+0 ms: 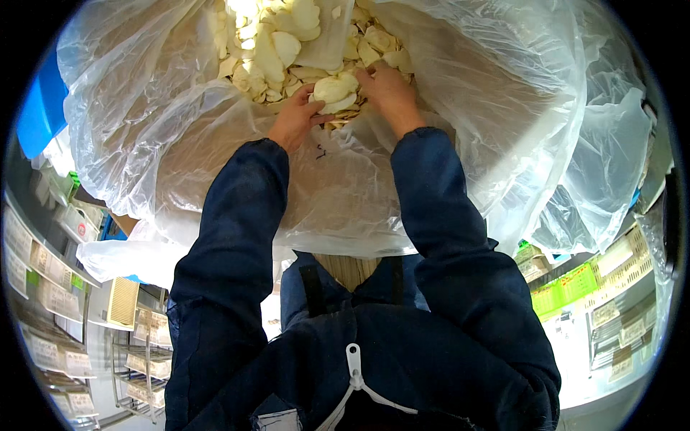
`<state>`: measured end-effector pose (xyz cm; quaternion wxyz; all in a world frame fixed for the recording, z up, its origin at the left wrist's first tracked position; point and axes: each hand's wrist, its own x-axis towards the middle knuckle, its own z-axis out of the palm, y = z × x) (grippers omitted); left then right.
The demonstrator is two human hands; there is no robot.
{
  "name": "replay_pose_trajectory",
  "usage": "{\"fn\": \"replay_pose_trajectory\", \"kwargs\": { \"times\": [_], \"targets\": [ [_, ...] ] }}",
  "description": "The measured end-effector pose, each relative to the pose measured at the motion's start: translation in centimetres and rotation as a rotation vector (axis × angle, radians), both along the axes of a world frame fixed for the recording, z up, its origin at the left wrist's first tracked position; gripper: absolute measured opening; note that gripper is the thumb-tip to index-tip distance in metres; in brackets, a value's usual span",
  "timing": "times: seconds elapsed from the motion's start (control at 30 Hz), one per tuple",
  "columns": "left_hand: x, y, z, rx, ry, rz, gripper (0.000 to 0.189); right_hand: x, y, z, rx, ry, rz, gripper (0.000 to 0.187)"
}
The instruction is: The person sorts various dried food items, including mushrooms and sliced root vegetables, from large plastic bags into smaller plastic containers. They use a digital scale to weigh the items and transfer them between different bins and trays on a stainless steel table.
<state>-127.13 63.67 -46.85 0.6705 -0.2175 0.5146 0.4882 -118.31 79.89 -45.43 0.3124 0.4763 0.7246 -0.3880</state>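
Note:
A large translucent plastic bag liner (345, 215) lies open in front of me, holding a heap of thin, cream-coloured slices (269, 51) of uneven size. My left hand (299, 115) has its fingers around the left edge of a few stacked pale pieces (335, 89) at the near side of the heap. At the right end of that stack, my right hand (389, 89) reaches down with bent fingers. Its fingertips are partly hidden among the slices, so I cannot tell whether they grip one. A translucent plastic scoop or tray (326, 40) rests in the heap just beyond both hands.
Bunched folds of the liner (501, 124) rise on both sides. A blue plastic object (40, 108) stands at far left. Wire racks with labelled boxes (143, 361) are behind me on the left. Green and cream baskets (566, 291) sit at lower right.

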Motion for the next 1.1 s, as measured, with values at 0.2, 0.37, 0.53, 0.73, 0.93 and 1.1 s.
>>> {"fn": "replay_pose_trajectory", "kwargs": {
  "times": [0.2,0.37,0.53,0.73,0.93,1.1],
  "targets": [
    [0.8,-0.5,-1.4,0.123,0.283,-0.247,0.044,2.5,-1.6,-3.1,-0.489,0.155,-0.683,0.036],
    [0.0,-0.4,-1.6,0.053,0.082,-0.051,0.04,2.6,-1.1,-3.2,-0.5,0.203,-0.709,0.037],
    [-0.7,-1.0,-2.0,-0.017,-0.046,0.048,0.035,4.1,-1.1,-5.1,-0.388,0.171,-0.446,0.037],
    [-0.8,-1.2,-2.2,-0.026,-0.117,0.144,0.032,2.2,-1.6,-1.0,-0.654,0.131,-0.362,0.035],
    [-0.6,-1.0,-1.7,-0.006,-0.165,0.062,0.033,2.6,-0.6,-1.8,-0.2,0.291,-0.353,0.035],
    [-0.8,0.3,-0.2,0.034,-0.175,-0.083,0.038,2.9,-0.6,-2.9,-0.386,0.249,-0.384,0.026]
  ]
}}
